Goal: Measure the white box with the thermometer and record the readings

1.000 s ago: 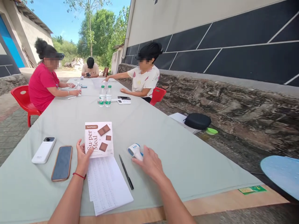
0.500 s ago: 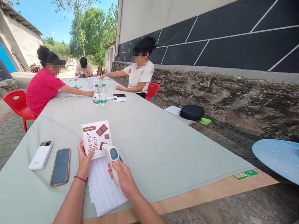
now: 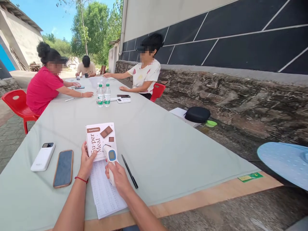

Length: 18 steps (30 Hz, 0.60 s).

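My left hand (image 3: pixel 87 161) grips the lower left side of a white and brown "Su-per Meal" box (image 3: pixel 105 132), thumb on its front, and holds it tilted up toward me. In my right hand (image 3: pixel 119 177) is a white infrared thermometer (image 3: pixel 112 156) with a blue-framed screen, my fingers wrapped round its handle. The thermometer's head is in front of the box's lower right part; whether they touch I cannot tell. Beneath both hands lie printed paper sheets (image 3: pixel 106 200). A black pen (image 3: pixel 130 171) rests on the table to the right of my right hand.
On the cloth-covered table (image 3: pixel 168 154), a white power bank (image 3: pixel 43 157) and a phone (image 3: pixel 63 168) lie to my left. Water bottles (image 3: pixel 103 96) stand farther along. Several people sit round the far part. A black case (image 3: pixel 197 114) is beyond the right edge.
My right hand and the thermometer have shifted left, closer over the box, so the pen now shows fully. Across the table, the person in pink has drawn a hand back from the bottles.
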Each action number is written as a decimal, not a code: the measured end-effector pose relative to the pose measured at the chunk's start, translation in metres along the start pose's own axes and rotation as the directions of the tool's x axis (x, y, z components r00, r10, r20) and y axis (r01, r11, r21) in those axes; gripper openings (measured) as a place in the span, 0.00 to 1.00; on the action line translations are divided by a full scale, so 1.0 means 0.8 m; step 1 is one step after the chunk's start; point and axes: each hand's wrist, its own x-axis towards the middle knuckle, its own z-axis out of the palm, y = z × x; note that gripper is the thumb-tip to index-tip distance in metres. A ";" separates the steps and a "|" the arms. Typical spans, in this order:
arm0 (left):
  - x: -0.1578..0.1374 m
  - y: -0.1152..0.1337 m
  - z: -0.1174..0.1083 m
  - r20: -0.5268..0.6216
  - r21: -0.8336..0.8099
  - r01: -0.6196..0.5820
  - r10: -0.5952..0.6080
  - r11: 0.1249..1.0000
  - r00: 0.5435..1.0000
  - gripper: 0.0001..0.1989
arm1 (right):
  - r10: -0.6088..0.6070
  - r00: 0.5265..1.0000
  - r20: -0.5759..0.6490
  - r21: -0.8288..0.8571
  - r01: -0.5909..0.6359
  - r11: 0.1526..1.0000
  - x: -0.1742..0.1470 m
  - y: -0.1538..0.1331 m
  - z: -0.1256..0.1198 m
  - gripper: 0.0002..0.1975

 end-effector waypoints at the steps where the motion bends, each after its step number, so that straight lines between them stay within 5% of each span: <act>1: 0.000 -0.001 0.000 0.000 0.001 -0.002 0.002 1.000 1.000 0.37 | -0.008 1.000 -0.006 0.001 0.008 1.000 0.000 0.002 0.000 0.22; 11: 0.002 -0.005 -0.001 0.003 -0.001 0.019 -0.019 1.000 1.000 0.38 | -0.003 1.000 -0.018 0.036 0.003 0.999 0.003 0.003 -0.001 0.23; 18: 0.004 -0.003 -0.004 0.020 0.081 0.003 -0.004 0.997 1.000 0.41 | -0.132 0.991 0.021 -0.225 0.134 0.965 -0.030 -0.050 0.001 0.18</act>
